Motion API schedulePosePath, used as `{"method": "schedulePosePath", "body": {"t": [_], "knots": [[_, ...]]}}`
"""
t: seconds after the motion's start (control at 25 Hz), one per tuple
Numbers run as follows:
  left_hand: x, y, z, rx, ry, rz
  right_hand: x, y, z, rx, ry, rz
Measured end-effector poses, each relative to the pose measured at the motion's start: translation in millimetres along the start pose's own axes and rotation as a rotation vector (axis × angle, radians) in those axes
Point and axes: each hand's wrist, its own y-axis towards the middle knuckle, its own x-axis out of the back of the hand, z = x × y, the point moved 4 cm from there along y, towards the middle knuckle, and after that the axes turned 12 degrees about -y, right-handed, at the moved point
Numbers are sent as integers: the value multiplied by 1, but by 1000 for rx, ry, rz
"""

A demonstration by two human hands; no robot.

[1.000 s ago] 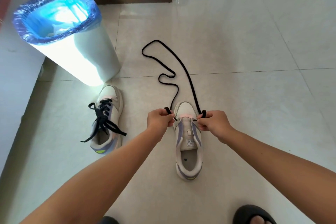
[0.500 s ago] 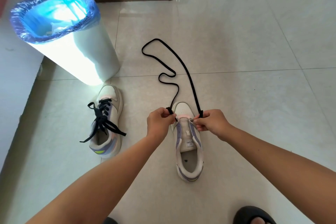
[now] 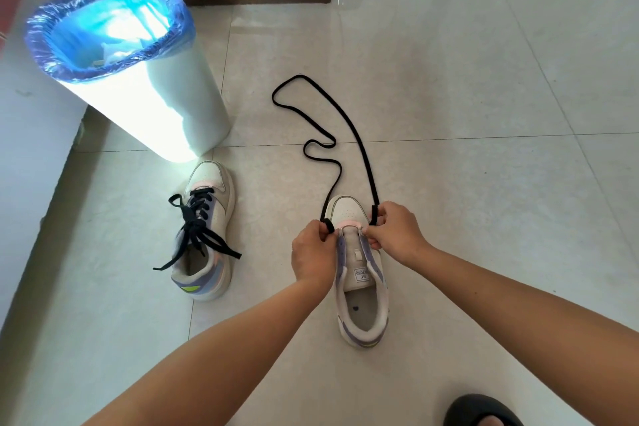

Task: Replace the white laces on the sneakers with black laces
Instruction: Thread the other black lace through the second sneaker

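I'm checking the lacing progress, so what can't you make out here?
Head view only:
- Front eyelets of the unlaced sneaker: covered by the left hand and right hand.
- Black lace ends: hidden inside the fingers.
- Bin contents: glare.
- Black slipper: cut off by the bottom edge.

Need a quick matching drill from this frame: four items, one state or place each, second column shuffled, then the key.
Things:
1. sneaker by the bin
2. sneaker between the hands
3. loose black lace
4. bin

States:
A. lined with a blue bag
B. already laced in black
C. trails over the floor tiles, both ends held, left hand and right hand
D. eyelets bare, tongue showing

Pairs: 1-B, 2-D, 3-C, 4-A
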Motion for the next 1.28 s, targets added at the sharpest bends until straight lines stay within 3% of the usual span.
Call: {"method": "schedulePosePath", "body": {"t": [0.16,0.4,0.56,0.72,0.84,1.0,1.28], "knots": [[-4,-2,-4,64,16,-8,0,-7,1,26,-136,-123],[-22,-40,-4,-184,584,199,-31,-35,-1,217,-378,-80],[-10,-27,-7,-73,348,228,-29,-31,-4,251,-476,-73],[1,-18,-3,-100,222,285,-21,-29,-9,230,-528,-100],[4,-13,-4,-135,221,314,-18,-32,-5,231,-721,-124],[3,-9,-11,-159,208,356,-19,-47,22,613,-1086,-389],[3,-10,-17,-158,131,391,-23,-39,36,724,-1365,-319]]}}
